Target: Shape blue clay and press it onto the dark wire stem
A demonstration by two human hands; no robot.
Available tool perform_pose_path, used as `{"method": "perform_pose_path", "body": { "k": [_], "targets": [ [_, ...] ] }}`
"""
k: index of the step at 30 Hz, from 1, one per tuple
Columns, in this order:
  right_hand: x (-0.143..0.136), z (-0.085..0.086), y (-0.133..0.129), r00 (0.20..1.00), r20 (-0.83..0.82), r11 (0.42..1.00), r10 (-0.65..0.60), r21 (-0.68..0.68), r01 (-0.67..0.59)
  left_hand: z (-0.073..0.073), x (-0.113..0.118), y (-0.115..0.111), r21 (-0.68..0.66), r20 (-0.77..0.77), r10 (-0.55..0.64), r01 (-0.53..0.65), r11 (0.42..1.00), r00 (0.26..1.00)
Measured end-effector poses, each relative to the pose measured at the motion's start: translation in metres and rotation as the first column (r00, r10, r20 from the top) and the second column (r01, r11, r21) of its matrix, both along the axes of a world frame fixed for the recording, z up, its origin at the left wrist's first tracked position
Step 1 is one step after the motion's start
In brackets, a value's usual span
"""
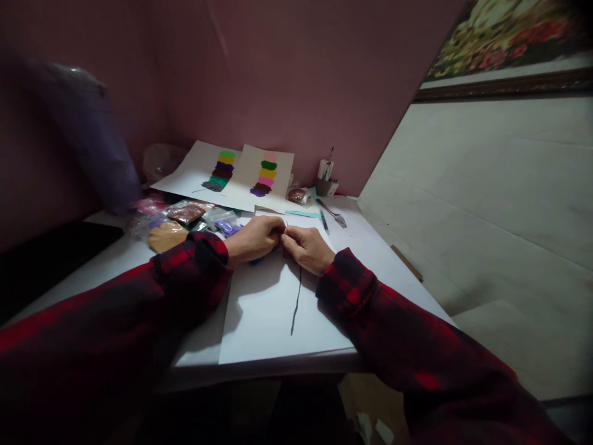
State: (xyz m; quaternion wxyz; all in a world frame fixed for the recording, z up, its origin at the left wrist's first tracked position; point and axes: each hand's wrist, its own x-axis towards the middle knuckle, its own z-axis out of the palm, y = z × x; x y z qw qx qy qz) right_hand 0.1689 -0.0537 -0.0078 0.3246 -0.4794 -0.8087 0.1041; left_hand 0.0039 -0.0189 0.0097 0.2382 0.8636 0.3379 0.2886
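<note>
- Left hand (254,238) and right hand (306,247) meet knuckle to knuckle, fingers pressed together and pinching something small at the top end of a dark thread (296,298); what exactly sits in the pinch is too small to tell.
- The thread trails down across a white sheet of paper (269,321) lying on the bench (384,259).
- To work it well, I judge both wrists should rest on the sheet and the pinch stay firm but light.
- Bags of coloured material (188,213) lie left of the hands; two sample sheets with colour patches (266,176) lean behind; scissors (333,214) lie to the right.
</note>
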Motion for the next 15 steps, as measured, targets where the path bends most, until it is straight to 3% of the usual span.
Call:
{"method": "perform_pose_path", "body": {
  "k": [15],
  "targets": [
    [0.0008, -0.0006, -0.0007, 0.999, -0.053, 1.0, -0.008, -0.016, 0.007, -0.0049, -0.0013, 0.0039, -0.027, 0.066, -0.026, 0.028, 0.999, 0.997]
  ]
}}
